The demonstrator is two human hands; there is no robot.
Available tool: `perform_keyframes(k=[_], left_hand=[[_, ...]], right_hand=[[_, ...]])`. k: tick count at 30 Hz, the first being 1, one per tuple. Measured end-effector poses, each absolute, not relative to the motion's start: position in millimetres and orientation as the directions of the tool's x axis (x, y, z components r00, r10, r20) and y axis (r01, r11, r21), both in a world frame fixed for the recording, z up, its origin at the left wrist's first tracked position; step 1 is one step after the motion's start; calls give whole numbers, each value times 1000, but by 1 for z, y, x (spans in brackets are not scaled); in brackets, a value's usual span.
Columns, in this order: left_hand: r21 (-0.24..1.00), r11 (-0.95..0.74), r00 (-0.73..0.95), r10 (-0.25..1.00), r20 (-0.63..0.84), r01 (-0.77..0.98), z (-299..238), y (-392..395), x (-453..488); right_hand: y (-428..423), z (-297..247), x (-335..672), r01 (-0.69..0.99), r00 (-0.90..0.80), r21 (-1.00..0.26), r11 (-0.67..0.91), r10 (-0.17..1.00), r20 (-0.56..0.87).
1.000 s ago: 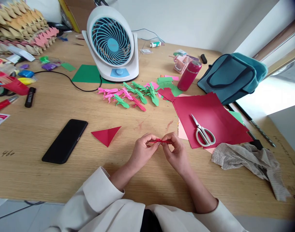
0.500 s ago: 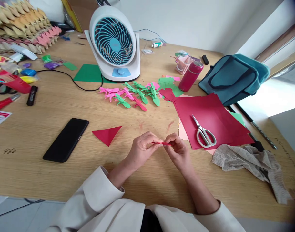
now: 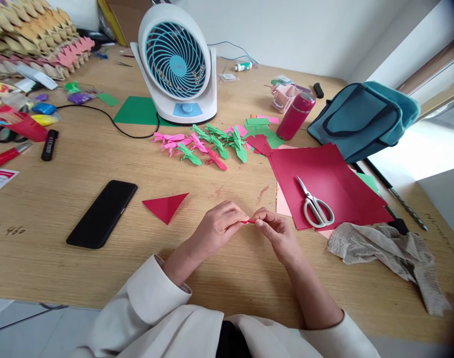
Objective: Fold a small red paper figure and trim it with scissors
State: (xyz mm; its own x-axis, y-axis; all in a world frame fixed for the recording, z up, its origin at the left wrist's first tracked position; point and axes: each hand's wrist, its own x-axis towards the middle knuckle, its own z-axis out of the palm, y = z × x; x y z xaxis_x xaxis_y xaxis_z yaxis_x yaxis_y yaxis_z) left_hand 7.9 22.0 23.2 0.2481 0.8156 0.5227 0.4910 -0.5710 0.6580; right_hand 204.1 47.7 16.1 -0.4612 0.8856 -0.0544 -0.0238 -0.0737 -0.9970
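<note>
Between my two hands is a small folded strip of red paper, mostly covered by fingers. My left hand pinches its left end, and my right hand pinches the right end with thumb and forefinger. Both hands are just above the wooden table. To their left lies a red paper triangle. Beyond them is a group of folded paper figures in pink, red and green. White-handled scissors rest on a stack of red paper sheets to the right.
A black phone lies at the left. A white fan stands at the back beside green paper. A red bottle and a teal bag stand back right. A crumpled grey cloth lies at the right.
My right thumb now lies further over the red strip, and less of the strip shows. Both hands stay pinched on it in nearly the same place.
</note>
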Motion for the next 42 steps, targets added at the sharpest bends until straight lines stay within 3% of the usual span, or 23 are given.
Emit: perform_keyframes(k=[13,26,36,42], left_hand=[[770,-482,195,875,442,417,21,21,17],[751,-534,212,845,491,388,22,20,15],[792,-549,235,834,499,268,19,20,14],[821,-526,237,846,478,219,19,21,15]], right_hand=[[49,16,201,-83,-457,-951,-297,860,-229],[51,17,209,-133,-556,-840,-527,741,-377],[54,20,211,-104,-616,-869,-485,717,-326],[55,20,212,-48,-618,-927,-372,740,-265]])
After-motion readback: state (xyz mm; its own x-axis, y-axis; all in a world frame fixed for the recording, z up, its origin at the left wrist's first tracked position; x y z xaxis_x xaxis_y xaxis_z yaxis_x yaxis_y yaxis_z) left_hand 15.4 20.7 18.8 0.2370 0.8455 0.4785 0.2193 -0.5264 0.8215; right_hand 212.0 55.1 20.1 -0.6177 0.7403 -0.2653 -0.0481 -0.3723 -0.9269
